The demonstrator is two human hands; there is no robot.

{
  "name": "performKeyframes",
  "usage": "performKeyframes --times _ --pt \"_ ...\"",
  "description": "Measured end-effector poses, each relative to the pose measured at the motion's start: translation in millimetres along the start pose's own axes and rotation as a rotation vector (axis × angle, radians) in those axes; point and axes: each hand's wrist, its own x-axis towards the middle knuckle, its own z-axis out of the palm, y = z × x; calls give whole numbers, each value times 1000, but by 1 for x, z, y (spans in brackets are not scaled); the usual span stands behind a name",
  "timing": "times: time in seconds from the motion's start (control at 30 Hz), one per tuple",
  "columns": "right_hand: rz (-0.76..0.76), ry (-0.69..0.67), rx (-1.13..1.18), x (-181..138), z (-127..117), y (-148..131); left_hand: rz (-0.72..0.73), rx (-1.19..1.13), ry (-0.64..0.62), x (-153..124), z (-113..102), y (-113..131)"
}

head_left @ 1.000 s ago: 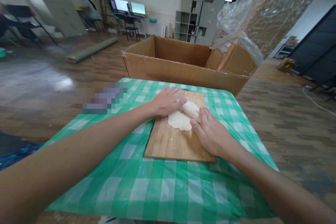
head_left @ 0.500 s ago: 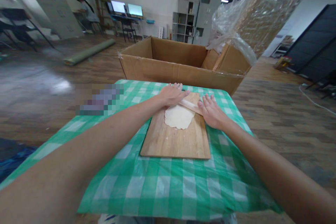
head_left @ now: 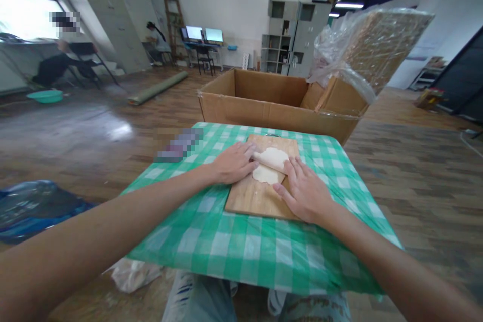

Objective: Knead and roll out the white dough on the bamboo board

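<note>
A pale rolling pin [head_left: 269, 161] lies slantwise across a thin, uneven-edged sheet of dough [head_left: 266, 175], which shows on both sides of it. My left hand [head_left: 236, 162] is laid over the pin's left end, fingers stretched out. At the right end, my right hand [head_left: 304, 186] rests with straight fingers on the pin and its thumb spread apart. Both hands are open, pressing rather than wrapped round the pin. Under the dough is a wooden cutting board [head_left: 251, 201], its right side partly hidden by my right hand.
A green-and-white checked tablecloth [head_left: 226, 241] covers the table. Beyond it stands a large cardboard box [head_left: 279, 110] with plastic-wrapped board leaning up. A blurred-out flat object [head_left: 179, 146] lies at the table's left. A blue plastic bag [head_left: 41, 206] is on the left; people sit farther back.
The rolling pin has come nearer to me, from the dough's far edge to its middle. Both hands moved back with it. The head view has swung left.
</note>
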Motion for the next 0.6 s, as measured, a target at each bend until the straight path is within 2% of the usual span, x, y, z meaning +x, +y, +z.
performKeyframes --times 0.2,0.37,0.47,0.6 --pt "-81 -8 25 -12 -10 -5 -32 81 54 -36 -5 21" --pt "-119 -2 21 -14 -10 -1 -29 56 85 -56 -12 33" --pt "-113 -11 4 0 -5 7 -57 22 55 -55 -11 34" --pt "-100 -43 9 31 3 22 -142 -3 22 -36 -2 22"
